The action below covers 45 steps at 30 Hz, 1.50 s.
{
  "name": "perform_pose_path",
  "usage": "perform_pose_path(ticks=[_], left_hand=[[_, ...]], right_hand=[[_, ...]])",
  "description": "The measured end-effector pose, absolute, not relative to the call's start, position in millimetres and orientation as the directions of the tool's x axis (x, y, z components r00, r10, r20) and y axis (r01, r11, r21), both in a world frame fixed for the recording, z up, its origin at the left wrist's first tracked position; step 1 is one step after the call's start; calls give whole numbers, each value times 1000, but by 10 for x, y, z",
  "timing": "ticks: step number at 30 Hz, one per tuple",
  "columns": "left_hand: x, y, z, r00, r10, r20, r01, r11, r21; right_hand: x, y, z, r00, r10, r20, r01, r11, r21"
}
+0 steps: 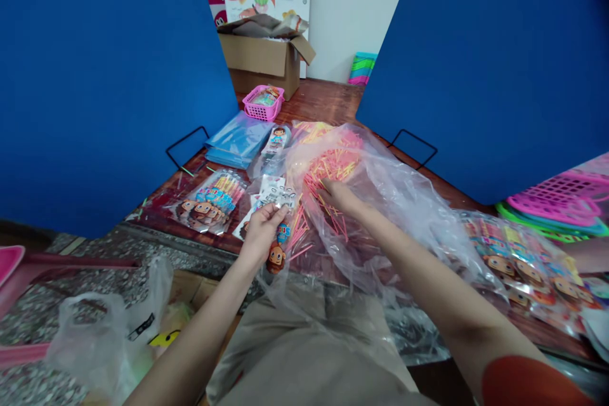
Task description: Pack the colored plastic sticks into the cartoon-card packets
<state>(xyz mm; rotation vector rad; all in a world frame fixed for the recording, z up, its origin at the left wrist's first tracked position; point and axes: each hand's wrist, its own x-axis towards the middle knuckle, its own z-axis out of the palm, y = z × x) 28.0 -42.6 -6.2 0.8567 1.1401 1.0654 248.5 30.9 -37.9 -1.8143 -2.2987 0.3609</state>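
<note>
My left hand (264, 226) is closed on a small printed plastic packet (277, 256) with a cartoon head at its lower end. My right hand (339, 195) reaches into a large clear plastic bag (404, 206), its curled fingers among thin pink and yellow sticks (330, 168); the fingertips are partly hidden. Several loose sticks (299, 235) lie between the two hands. Just beyond my left hand is a pile of flat printed packets (271, 193). Further left rests a clear bundle of filled, stick-holding packets (212, 202).
Blue sheets (240, 137) lie behind the packets, near a pink basket (263, 103) and an open cardboard box (259, 63). Blue panels (104, 76) flank the low wooden table. More filled packets (518, 260) lie at right, beside stacked plastic baskets (554, 200). A white carrier bag (95, 336) stands lower left.
</note>
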Motion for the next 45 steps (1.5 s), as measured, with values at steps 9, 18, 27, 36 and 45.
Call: perform_pose_path(ticks=[9, 18, 27, 36, 45], left_hand=[[245, -436, -122, 54, 957, -284, -247, 288, 925], [225, -391, -223, 32, 965, -260, -241, 260, 935], [238, -463, -229, 30, 950, -312, -257, 309, 916], [311, -511, -255, 48, 946, -322, -270, 322, 907], [282, -501, -307, 43, 951, -305, -262, 306, 915]], right_hand=[[2373, 346, -521, -156, 987, -36, 937, 137, -322], [2306, 164, -579, -248, 966, 71, 967, 251, -48], [2453, 64, -717, 90, 994, 58, 356, 22, -934], [2417, -57, -727, -1, 982, -188, 109, -186, -976], [2411, 235, -492, 19, 953, -302, 758, -211, -618]])
